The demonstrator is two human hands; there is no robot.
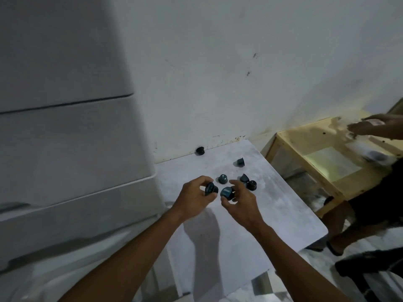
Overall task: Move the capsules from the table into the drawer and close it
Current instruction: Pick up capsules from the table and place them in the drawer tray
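Note:
Several dark teal capsules lie scattered on a small white table (272, 214). My left hand (194, 199) pinches one capsule (211, 188) between thumb and fingers. My right hand (239, 203) holds another capsule (226, 191) in curled fingers. Loose capsules rest just beyond my hands: one (222, 178) upright, a pair (248, 184) touching each other, one (239, 162) farther back, and one (200, 150) against the wall. A white drawer unit (72, 149) stands to the left, its drawer fronts looking shut.
A white wall rises behind the table. To the right stands a low wooden table (305, 149), where another person's hand (368, 127) moves, blurred. That person's legs and sandalled foot (333, 247) are by the white table's right corner.

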